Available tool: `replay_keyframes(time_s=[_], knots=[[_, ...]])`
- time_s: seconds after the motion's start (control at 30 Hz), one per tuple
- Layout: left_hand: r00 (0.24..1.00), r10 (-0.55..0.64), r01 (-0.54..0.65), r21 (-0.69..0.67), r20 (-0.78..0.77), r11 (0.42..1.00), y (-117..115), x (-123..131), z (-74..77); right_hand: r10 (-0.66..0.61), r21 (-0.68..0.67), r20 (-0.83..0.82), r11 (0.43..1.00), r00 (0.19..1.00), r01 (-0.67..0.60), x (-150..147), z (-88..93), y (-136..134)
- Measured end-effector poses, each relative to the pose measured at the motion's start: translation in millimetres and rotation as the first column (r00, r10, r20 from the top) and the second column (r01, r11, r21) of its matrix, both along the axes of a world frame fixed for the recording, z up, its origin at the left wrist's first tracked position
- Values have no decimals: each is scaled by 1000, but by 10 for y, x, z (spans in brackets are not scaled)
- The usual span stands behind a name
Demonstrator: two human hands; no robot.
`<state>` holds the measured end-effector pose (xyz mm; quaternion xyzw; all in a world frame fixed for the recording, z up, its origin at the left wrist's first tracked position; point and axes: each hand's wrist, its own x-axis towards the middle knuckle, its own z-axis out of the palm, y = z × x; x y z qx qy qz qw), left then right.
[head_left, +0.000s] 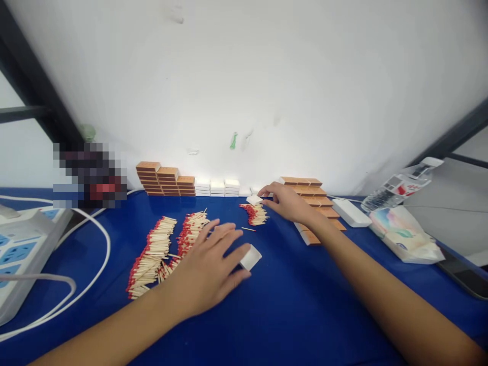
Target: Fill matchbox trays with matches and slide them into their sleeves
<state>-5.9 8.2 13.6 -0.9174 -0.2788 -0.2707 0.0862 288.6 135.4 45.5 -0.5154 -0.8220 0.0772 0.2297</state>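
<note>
My left hand [211,264] lies flat on the blue table [290,305], fingers spread, its fingertips touching a small white matchbox tray [251,256]. My right hand [287,202] reaches to the back and pinches another white tray [254,200] just behind a small heap of red-tipped matches [254,214]. Two long piles of matches [160,251] lie to the left of my left hand.
Brown matchbox sleeves [165,180] and white trays [217,187] are stacked along the wall; more brown sleeves [318,201] lie at the right. A power strip [23,244] with white cables sits at the left. A white box, a water bottle [400,190] and a tissue pack [404,234] lie at the right.
</note>
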Motion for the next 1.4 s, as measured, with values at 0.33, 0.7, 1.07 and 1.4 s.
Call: replay_keyframes(time_s=[0.33,0.7,1.07,1.4], knots=[[988,-152,153,-86,20,984,-177,61,-102,-13,80,84,997,996,7,135,-187,180],[986,-135,142,-69,96,988,-97,44,-13,4,18,232,1000,973,-9,279,-77,-188],[1000,20,-20,13,-7,1000,-60,45,-39,167,-97,125,983,978,-156,41,-167,-477],[997,41,-40,-20,69,999,-46,27,0,164,-160,143,977,976,-140,123,-137,-496]])
